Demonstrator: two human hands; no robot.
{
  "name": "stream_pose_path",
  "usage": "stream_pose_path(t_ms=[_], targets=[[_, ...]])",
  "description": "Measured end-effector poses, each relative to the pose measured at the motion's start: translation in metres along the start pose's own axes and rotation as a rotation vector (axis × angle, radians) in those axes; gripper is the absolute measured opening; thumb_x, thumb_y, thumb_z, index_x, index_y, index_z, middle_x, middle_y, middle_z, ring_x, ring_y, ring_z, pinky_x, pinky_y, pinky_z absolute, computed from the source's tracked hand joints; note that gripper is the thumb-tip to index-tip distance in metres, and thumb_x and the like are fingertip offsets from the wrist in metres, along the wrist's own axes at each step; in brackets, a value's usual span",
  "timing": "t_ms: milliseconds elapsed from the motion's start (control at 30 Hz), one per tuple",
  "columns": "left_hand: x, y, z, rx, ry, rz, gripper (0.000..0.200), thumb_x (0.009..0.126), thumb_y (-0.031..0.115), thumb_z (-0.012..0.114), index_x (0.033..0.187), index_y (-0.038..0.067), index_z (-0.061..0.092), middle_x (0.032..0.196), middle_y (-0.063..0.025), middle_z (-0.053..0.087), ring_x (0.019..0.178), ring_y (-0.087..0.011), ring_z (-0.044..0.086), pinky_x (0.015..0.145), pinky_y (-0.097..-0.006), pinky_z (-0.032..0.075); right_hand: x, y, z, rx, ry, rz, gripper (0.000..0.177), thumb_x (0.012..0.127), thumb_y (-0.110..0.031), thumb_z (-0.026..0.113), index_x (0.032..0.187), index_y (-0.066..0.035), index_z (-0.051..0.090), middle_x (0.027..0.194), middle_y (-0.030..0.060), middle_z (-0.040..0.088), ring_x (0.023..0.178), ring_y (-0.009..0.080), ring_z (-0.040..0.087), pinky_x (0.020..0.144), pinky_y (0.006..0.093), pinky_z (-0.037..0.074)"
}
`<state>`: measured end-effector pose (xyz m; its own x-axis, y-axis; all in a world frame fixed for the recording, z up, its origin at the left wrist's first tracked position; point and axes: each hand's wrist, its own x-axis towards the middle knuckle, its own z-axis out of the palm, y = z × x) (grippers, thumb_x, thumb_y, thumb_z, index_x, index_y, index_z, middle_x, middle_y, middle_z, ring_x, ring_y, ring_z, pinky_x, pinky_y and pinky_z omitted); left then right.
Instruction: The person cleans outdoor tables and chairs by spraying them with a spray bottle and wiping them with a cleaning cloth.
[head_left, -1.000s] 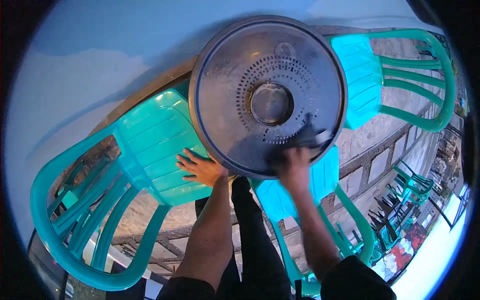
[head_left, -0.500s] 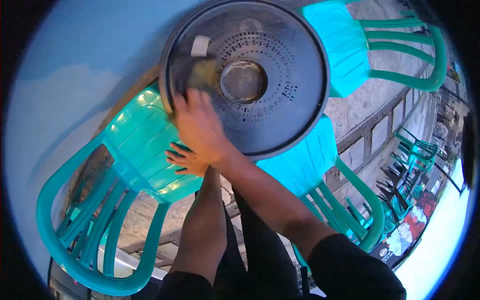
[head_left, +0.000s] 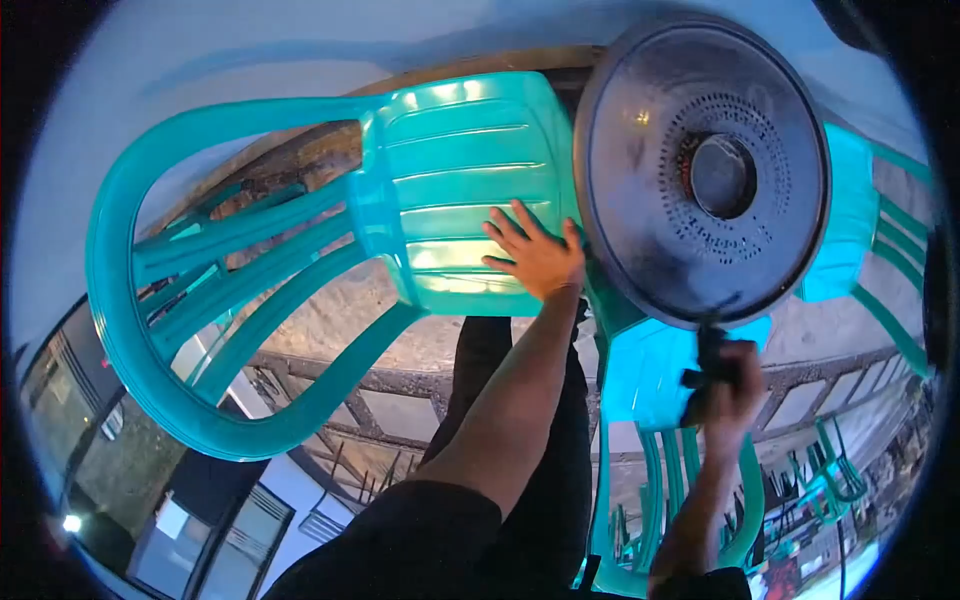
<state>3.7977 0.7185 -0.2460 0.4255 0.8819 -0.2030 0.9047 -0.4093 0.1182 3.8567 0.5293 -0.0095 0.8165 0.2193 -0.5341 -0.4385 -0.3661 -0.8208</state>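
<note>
My left hand point(head_left: 537, 256) lies with fingers spread on the seat of a green plastic chair point(head_left: 465, 150). To its right is a round black metal pan point(head_left: 640, 210), with rings of small holes around a recessed centre disc point(head_left: 720, 176). At the pan's near edge, my right hand point(head_left: 735, 390) is closed around a dark object point(head_left: 708, 365). Motion blurs that object, so I cannot make out its kind. The pan's surface looks wet or shiny in places.
A second green chair point(head_left: 640, 375) stands below the pan, partly behind my right hand. Another green chair point(head_left: 840, 215) is to the right of it. A pale wall point(head_left: 300, 65) runs along the top. More chairs point(head_left: 835, 480) stand farther off at lower right.
My right hand has gone from the pan's left side to its near edge. The white piece and the yellowish thing no longer show on the pan. The view has turned, and my arms no longer cross.
</note>
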Motion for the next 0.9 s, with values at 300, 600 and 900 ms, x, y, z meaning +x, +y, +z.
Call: stream_pose_path(t_ms=[300, 600, 900], targets=[[0.011, -0.107, -0.037, -0.511, -0.232, 0.495, 0.071, 0.100, 0.049, 0.045, 0.151, 0.003, 0.028, 0.159, -0.0194, 0.022, 0.148, -0.0345, 0.020, 0.120, -0.0455, 0.018, 0.118, 0.029, 0.372, -0.585, -0.414, -0.787, 0.038, 0.079, -0.013, 0.063, 0.117, -0.014, 0.064, 0.137, 0.0069, 0.050, 0.128, 0.0332, 0.047, 0.097, 0.0670, 0.037], [0.021, -0.180, -0.097, 0.122, -0.718, 0.530, 0.101, 0.075, 0.038, 0.076, 0.155, 0.008, 0.022, 0.160, -0.0277, 0.004, 0.147, -0.0500, 0.007, 0.110, -0.0699, 0.021, 0.189, 0.097, 0.345, -1.121, -0.050, -0.768, 0.049, 0.087, -0.013, 0.054, 0.135, -0.025, 0.056, 0.156, 0.0081, 0.034, 0.147, 0.0309, 0.025, 0.113, 0.0638, 0.022], [0.028, -0.190, -0.093, 0.180, -0.751, 0.659, 0.101, 0.079, 0.053, 0.069, 0.156, 0.008, 0.021, 0.161, -0.0286, -0.002, 0.147, -0.0523, 0.003, 0.110, -0.0708, 0.019, 0.106, 0.120, 0.382, -1.332, -0.088, -0.462, 0.061, 0.086, -0.007, 0.047, 0.147, -0.011, 0.044, 0.159, 0.0229, 0.024, 0.147, 0.0457, 0.018, 0.117, 0.0594, 0.018]])
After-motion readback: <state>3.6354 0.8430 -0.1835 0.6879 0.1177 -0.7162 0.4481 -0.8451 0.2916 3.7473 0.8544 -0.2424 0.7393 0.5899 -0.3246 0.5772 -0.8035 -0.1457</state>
